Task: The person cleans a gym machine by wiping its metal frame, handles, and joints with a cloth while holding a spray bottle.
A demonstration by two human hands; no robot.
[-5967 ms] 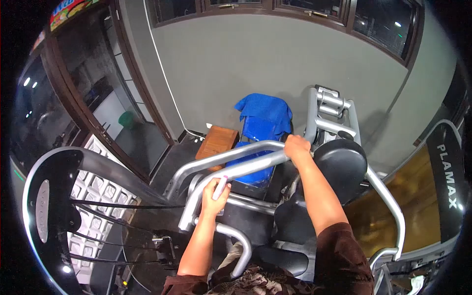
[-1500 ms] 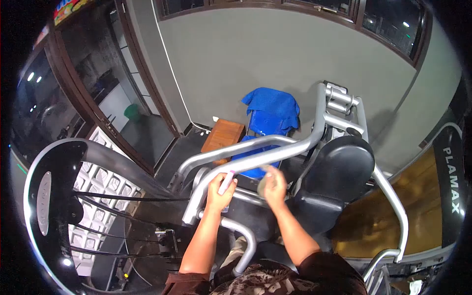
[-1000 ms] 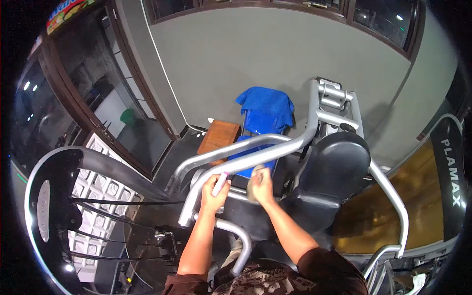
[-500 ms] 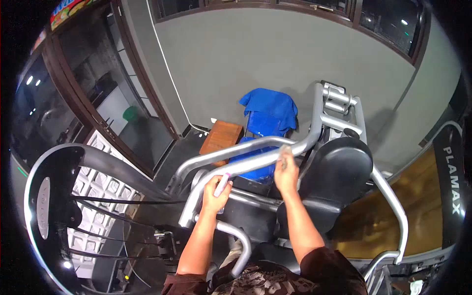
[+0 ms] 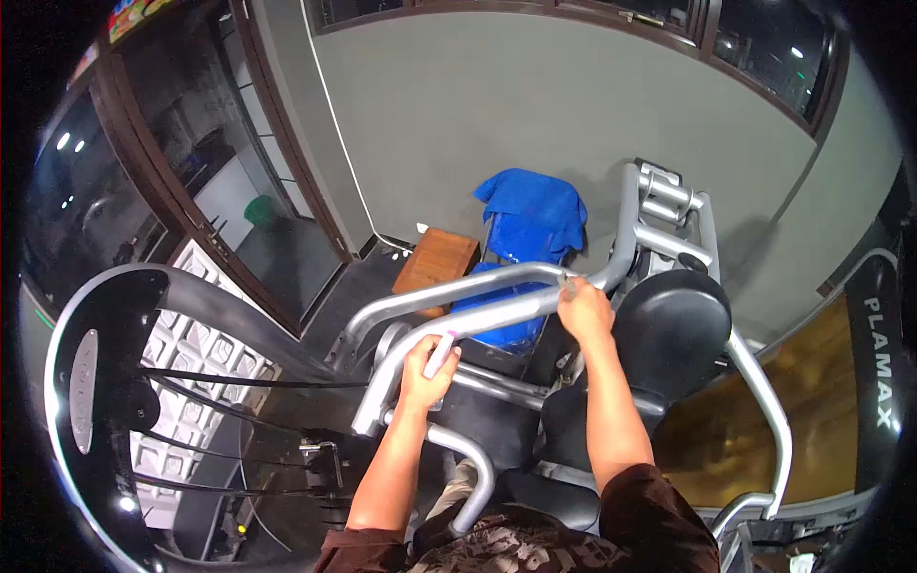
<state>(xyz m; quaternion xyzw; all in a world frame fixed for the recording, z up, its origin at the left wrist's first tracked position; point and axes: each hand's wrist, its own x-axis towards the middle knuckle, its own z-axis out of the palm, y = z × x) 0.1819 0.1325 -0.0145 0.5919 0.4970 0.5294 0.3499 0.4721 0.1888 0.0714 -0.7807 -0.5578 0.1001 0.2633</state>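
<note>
Head view shows both hands at a silver tubular metal bar on an exercise machine. The left hand (image 5: 426, 384) is wrapped around a slim white tube (image 5: 439, 357) with a pink tip, which stands tilted just beside the bar (image 5: 497, 313). The right hand (image 5: 587, 313) has its fingers curled at the bar's upper stretch, around a small greyish piece (image 5: 570, 284); it may be a cloth or a sponge, but too little of it shows to say. A black padded backrest (image 5: 673, 329) is just beside the right hand, and a blue towel (image 5: 537, 202) hangs over a blue chair (image 5: 519, 239) beyond the bar. White capitals reading "PLAMAX" run down a black strip (image 5: 864, 315) at the far right. An oval silvery plate (image 5: 84, 392) at the far left bears lettering too small to read.
</note>
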